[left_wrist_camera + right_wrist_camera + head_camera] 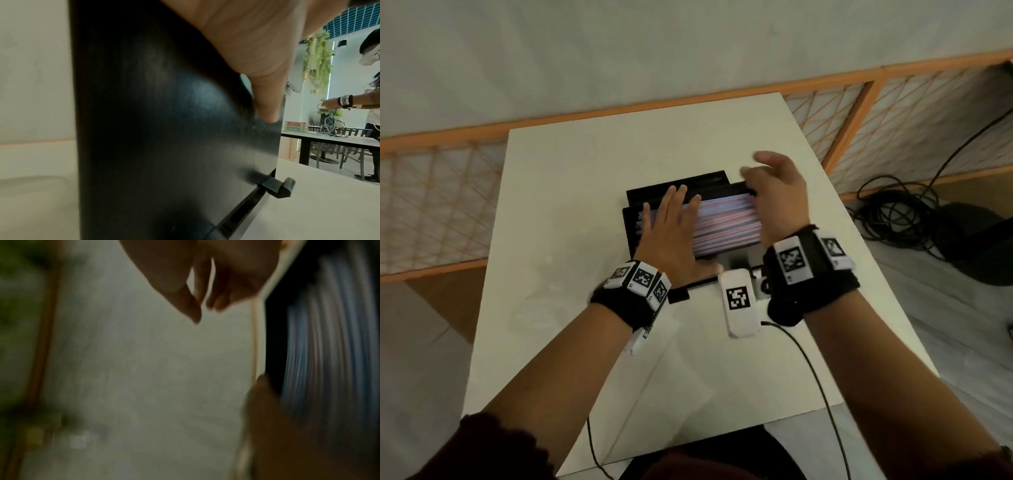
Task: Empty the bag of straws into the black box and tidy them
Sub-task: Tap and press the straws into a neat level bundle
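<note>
Overhead, from the head view, the black box [631, 222] sits mid-table on the white table [571, 342], already filled with the straws [726, 222]; their long axis runs left to right across the person, slightly skewed, with ends meeting the left and right walls; the left hand [671, 236] lies flat on the left part of the pile, fingers straight and spread, pressing down rather than gripping; the right hand [777, 195] stands at the right end of the box, fingers loosely open, thumb near the far right corner, holding nothing; no bag can be seen. Next, the left wrist view shows the dark outer wall of the box close up, the thumb resting straight against it, and a small black clip [277, 188] jutting at its base; another person works at a far table [329, 141]. Lastly, the right wrist view is blurred; the fingers hang relaxed and empty, and the straws lie just beside them to the right, running along the hand's line; so squaring the ends likely falls to the right hand, which is nearer those tips.
</note>
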`<state>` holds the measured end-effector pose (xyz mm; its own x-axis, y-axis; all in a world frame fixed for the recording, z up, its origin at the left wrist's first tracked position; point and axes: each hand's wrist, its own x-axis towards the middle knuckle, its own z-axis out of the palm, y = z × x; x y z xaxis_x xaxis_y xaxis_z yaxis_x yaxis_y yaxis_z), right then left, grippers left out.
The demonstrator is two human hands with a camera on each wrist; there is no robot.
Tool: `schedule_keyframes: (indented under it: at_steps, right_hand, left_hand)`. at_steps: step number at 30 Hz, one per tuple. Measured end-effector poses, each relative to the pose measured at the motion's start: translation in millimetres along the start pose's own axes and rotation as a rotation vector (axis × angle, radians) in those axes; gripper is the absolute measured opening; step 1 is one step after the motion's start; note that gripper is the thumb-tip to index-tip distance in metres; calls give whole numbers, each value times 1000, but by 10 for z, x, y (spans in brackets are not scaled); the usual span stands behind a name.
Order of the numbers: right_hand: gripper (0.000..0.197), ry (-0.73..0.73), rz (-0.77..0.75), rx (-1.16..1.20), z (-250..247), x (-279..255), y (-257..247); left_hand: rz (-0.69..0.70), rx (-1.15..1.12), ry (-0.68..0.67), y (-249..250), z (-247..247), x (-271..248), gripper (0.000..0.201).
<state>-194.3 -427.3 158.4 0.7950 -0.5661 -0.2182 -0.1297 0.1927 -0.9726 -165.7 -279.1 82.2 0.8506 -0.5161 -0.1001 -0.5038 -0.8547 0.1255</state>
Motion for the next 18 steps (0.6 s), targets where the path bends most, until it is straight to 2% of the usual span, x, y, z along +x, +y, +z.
schedule_keyframes:
  at_steps: [2,4,7,9,12,14,18]
  right_hand:
    - [21,-262,-238,-475,75,75,-25]
    - [26,-487,-352,-883,93,161,-36]
    - [52,-803,-401,-1343,102,274,-51]
    - [69,-929,-420,-1599,130,352,-29]
    - [69,-1006,-496,-1797,230,437,65]
    - [69,-1004,-502,-1856,245,469,162]
    - [73,-889,-529,-1878,176,504,377]
  left_hand:
    - [14,-18,94,-3,-36,-64,120]
    - [-5,-19,153,-30,-54,-130,119]
    - [-61,-10,112,-104,-47,-224,124]
    - [-71,-6,97,-151,-35,-248,123]
    - [-101,29,121,-178,-39,-256,120]
    - [-100,56,110,-166,-38,-237,121]
    - [-87,88,55,-150,-27,-222,125]
